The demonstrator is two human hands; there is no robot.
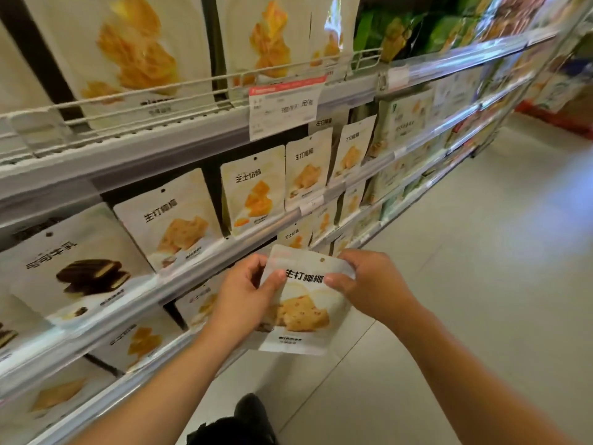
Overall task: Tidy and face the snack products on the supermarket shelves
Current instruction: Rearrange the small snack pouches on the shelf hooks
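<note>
A white snack pouch [303, 303] with black lettering and a picture of a golden biscuit is held upright in front of the shelves, face toward me. My left hand [247, 293] grips its left edge with the thumb across the front. My right hand [369, 281] pinches its upper right corner. Matching white pouches stand on the middle shelf: one with the same biscuit [173, 220], one with orange pieces [255, 191], and two more biscuit ones [308, 168]. A pouch showing chocolate wafers [80, 264] stands further left.
Shelf rails [199, 252] run diagonally from lower left to upper right. A price tag [284, 107] hangs from the upper shelf's wire guard. Large white bags [128, 53] fill the top shelf, green bags [401, 24] further right. Pale tiled floor [481, 252] lies on the right. A dark shoe [250, 412] shows below.
</note>
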